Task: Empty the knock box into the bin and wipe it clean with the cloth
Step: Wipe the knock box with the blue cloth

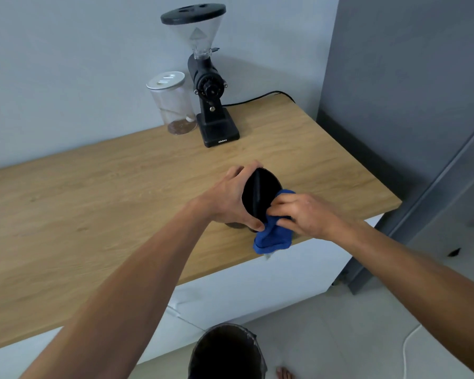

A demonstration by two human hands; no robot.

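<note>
Knock box [260, 196] tipped on its side near the tabletop [93, 203] front edge, mouth turned toward the wiper for reach. Left hand [230, 198] grip clasped around its rim, steadying; right hand [304, 214] grip pinching blue cloth [271, 237] against the opening. Interior lost in shadow; bin [227, 354] below, cut off by frame.

Black knock box [260, 195] tilted (opening sideways), blue cloth [271, 236] against rim

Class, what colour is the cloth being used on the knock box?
Blue. The cloth shows best in the head view, held in the right hand.
</note>
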